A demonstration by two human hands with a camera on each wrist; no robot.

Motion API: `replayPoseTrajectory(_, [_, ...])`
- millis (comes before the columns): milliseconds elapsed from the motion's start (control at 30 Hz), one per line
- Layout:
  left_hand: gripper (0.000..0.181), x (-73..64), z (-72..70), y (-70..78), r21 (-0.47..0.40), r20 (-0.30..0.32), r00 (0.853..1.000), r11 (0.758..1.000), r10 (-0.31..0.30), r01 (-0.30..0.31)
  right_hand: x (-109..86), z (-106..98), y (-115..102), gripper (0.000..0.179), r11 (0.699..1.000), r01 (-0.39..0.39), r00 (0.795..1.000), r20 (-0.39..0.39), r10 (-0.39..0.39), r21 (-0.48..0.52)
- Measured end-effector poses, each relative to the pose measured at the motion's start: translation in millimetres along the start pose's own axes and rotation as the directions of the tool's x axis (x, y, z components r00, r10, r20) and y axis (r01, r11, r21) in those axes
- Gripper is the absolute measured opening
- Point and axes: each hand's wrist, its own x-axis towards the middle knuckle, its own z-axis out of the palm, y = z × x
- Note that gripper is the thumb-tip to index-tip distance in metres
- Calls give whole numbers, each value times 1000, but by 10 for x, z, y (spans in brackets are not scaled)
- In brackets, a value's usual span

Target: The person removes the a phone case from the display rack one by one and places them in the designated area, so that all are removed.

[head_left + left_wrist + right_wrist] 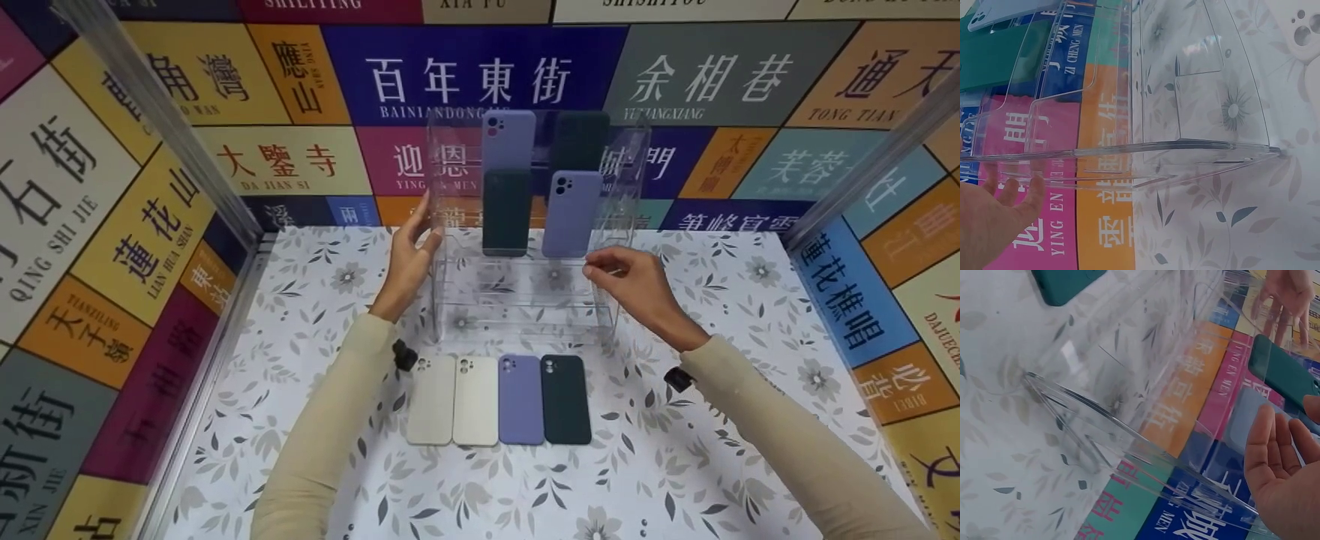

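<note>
A clear tiered display stand (525, 315) holds phone cases. On its upper tier lean a purple phone case (510, 139) and a dark green phone case (583, 140). Below them stand another green case (505, 214) and another purple case (574, 214). My left hand (411, 262) rests at the stand's left side, fingers extended along the clear panel in the left wrist view. My right hand (630, 281) is at the lower right corner of the lower purple case, its fingers loosely bent. In the right wrist view, the right fingers (1266, 444) overlap that case, apart from the thumb.
A row of phone cases lies flat before the stand: two cream cases (475, 401), a purple one (520, 401) and a dark green one (567, 401). The table (675, 465) has a leaf-patterned cover. Printed panels (480, 75) and metal posts (161, 120) enclose it.
</note>
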Motion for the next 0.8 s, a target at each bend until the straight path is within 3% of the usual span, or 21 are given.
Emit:
replayPoseTrajectory(267, [70, -4, -2, -10, -18, 1, 1000, 1000, 21, -21, 232, -94, -126, 29, 1000, 0, 997, -74, -3, -31])
replayPoseTrajectory(533, [71, 2, -2, -9, -18, -2, 1000, 1000, 9, -9, 379, -173, -222, 42, 998, -25, 997, -77, 21, -52])
replayPoseTrajectory(800, [70, 6, -4, -19, -33, 4, 1000, 999, 14, -14, 466, -162, -271, 39, 998, -19, 994, -105, 13, -51])
